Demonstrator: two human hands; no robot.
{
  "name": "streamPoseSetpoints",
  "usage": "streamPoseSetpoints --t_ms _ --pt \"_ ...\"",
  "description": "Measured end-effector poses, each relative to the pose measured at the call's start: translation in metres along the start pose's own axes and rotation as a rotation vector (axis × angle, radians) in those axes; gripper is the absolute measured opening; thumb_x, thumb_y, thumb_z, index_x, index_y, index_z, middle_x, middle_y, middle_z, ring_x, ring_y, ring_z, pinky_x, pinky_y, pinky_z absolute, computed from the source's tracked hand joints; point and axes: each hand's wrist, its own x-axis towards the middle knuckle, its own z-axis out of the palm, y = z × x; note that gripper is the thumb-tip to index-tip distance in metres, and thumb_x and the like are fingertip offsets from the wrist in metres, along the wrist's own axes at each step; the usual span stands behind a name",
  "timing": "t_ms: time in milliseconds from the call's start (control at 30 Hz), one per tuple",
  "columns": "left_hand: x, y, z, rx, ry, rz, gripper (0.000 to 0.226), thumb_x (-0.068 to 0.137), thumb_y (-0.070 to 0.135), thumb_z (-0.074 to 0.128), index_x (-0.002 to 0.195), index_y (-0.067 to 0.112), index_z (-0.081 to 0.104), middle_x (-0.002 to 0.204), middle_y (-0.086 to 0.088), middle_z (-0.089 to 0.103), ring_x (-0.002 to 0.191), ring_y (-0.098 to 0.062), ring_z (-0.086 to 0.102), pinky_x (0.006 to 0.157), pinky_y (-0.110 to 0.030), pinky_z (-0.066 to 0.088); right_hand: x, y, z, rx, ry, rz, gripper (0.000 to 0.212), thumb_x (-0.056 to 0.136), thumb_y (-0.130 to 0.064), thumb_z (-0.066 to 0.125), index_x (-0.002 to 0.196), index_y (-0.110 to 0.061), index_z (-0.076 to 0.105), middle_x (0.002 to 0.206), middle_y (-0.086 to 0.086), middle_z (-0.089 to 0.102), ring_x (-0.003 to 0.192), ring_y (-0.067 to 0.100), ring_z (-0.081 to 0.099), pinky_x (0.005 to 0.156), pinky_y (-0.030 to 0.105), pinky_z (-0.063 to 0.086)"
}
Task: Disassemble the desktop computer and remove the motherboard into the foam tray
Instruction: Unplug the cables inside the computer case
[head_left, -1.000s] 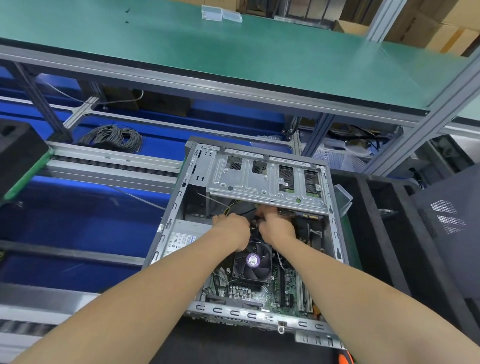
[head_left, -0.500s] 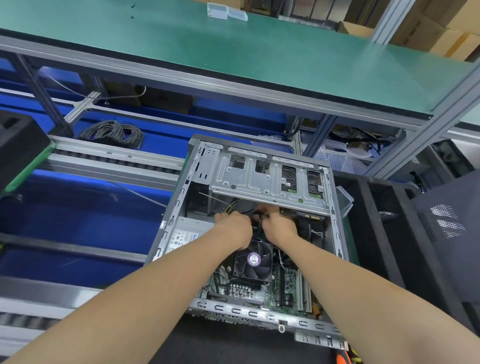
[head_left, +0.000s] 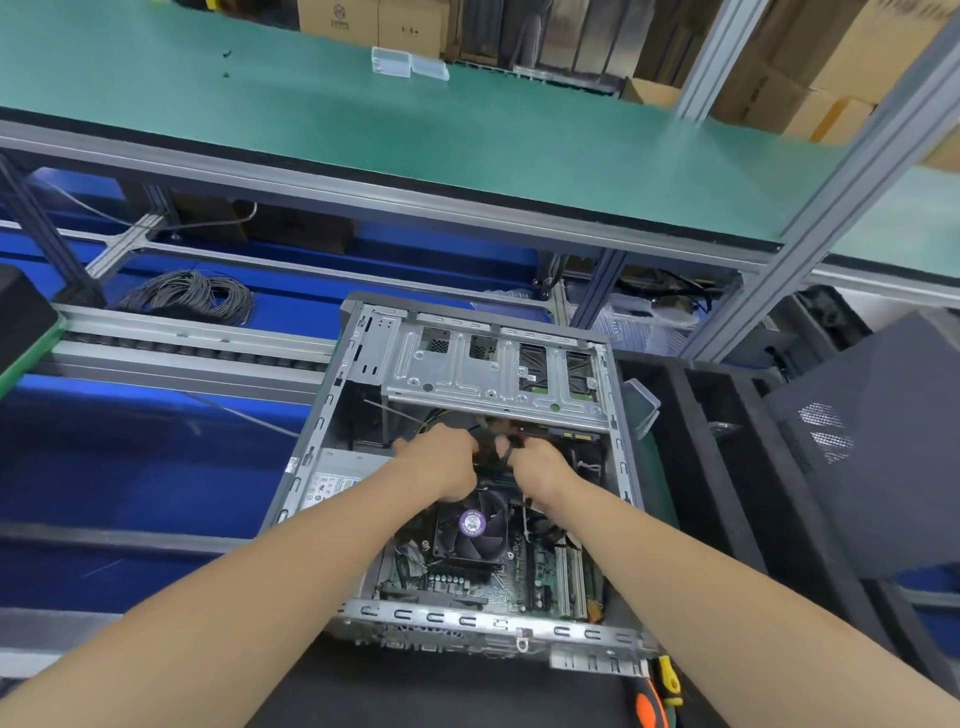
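Your hands hardly move from a second ago: both stay tucked under the drive cage (head_left: 493, 374), but they draw slightly apart and a black cable (head_left: 506, 453) shows between them.

From the head view, your right hand (head_left: 537, 460) curls round that cable. Your left hand (head_left: 441, 457) is curled too, though I cannot tell what it holds. The motherboard (head_left: 540, 566) lies flat in the bottom of the case (head_left: 493, 621), beneath the fan (head_left: 472, 522), and the foam tray (head_left: 722, 483) sits just right of the case.

Expect the board to be light, stiff and fragile. Lift it by its bare edges, not the fan.
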Motion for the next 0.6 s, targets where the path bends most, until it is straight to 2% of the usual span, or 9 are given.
streamPoseSetpoints --t_ms 67,100,167,200,267,367,400,500,600 --pt "-0.007 0.005 -0.003 0.014 -0.009 0.094 0.046 0.100 0.021 0.051 0.145 0.032 0.056 0.146 -0.007 0.053 0.137 -0.033 0.046 0.116 -0.055 0.026 -0.010 -0.001 -0.009 0.038 0.003 0.035 0.038 0.110 -0.028 0.047 0.131 0.003 0.055 0.123 0.014 0.060 0.106 0.026 0.053 0.089 0.034 0.041" --pt "-0.010 0.007 -0.005 0.016 -0.019 0.153 0.039 0.101 0.026 0.054 0.140 0.030 0.059 0.142 -0.006 0.057 0.132 -0.032 0.050 0.113 -0.052 0.033 -0.014 0.000 -0.013 0.040 -0.003 0.041 0.039 0.111 -0.031 0.046 0.133 0.001 0.049 0.129 0.013 0.055 0.113 0.027 0.050 0.097 0.036 0.040" --pt "-0.013 0.009 -0.008 -0.009 -0.016 0.249 0.027 0.100 0.035 0.062 0.124 0.024 0.066 0.130 -0.007 0.064 0.109 -0.029 0.058 0.093 -0.038 0.047 -0.023 0.002 -0.020 0.082 -0.047 0.032 0.042 0.110 -0.036 0.048 0.137 -0.006 0.039 0.130 0.006 0.042 0.119 0.023 0.040 0.105 0.038 0.033" --pt "-0.014 0.009 -0.009 -0.032 0.005 0.274 0.021 0.099 0.036 0.065 0.113 0.022 0.066 0.122 -0.008 0.066 0.099 -0.027 0.058 0.083 -0.033 0.047 -0.027 0.002 -0.022 0.102 -0.072 0.033 0.040 0.109 -0.036 0.049 0.136 -0.008 0.038 0.131 0.003 0.040 0.122 0.021 0.037 0.107 0.038 0.031" --pt "-0.015 0.009 -0.011 -0.090 0.071 0.291 0.016 0.098 0.035 0.068 0.102 0.020 0.064 0.109 -0.007 0.067 0.091 -0.024 0.058 0.076 -0.032 0.045 -0.031 0.002 -0.027 0.100 -0.093 0.031 0.031 0.108 -0.026 0.051 0.131 -0.007 0.044 0.136 0.006 0.049 0.126 0.023 0.043 0.108 0.039 0.032" --pt "-0.019 0.009 -0.013 -0.198 0.106 0.361 0.009 0.102 0.026 0.062 0.107 0.024 0.069 0.090 0.002 0.073 0.085 -0.016 0.066 0.073 -0.031 0.050 -0.039 0.001 -0.038 0.084 -0.134 0.016 0.013 0.105 -0.013 0.051 0.115 -0.010 0.059 0.127 0.012 0.062 0.115 0.024 0.054 0.111 0.043 0.039" --pt "-0.021 0.009 -0.014 -0.230 0.109 0.393 0.012 0.103 0.022 0.059 0.102 0.027 0.070 0.083 0.004 0.075 0.077 -0.011 0.066 0.067 -0.028 0.048 -0.041 0.000 -0.041 0.085 -0.168 0.000 0.016 0.106 -0.013 0.050 0.112 -0.009 0.064 0.125 0.013 0.066 0.117 0.026 0.057 0.116 0.046 0.036" --pt "-0.027 0.008 -0.018 -0.310 0.175 0.435 0.026 0.102 0.017 0.056 0.081 0.030 0.061 0.071 0.003 0.073 0.063 -0.009 0.062 0.061 -0.028 0.045 -0.050 -0.003 -0.046 0.049 -0.229 -0.052 0.030 0.107 -0.028 0.049 0.119 -0.012 0.071 0.123 0.010 0.074 0.123 0.028 0.063 0.119 0.047 0.031" --pt "-0.031 0.001 -0.023 -0.485 0.207 0.460 0.025 0.101 0.015 0.056 0.080 0.026 0.060 0.065 0.002 0.068 0.057 -0.011 0.058 0.062 -0.033 0.048 -0.058 -0.014 -0.053 -0.023 -0.221 -0.105 0.031 0.101 -0.046 0.055 0.117 -0.026 0.073 0.110 -0.001 0.078 0.112 0.016 0.064 0.113 0.043 0.036"
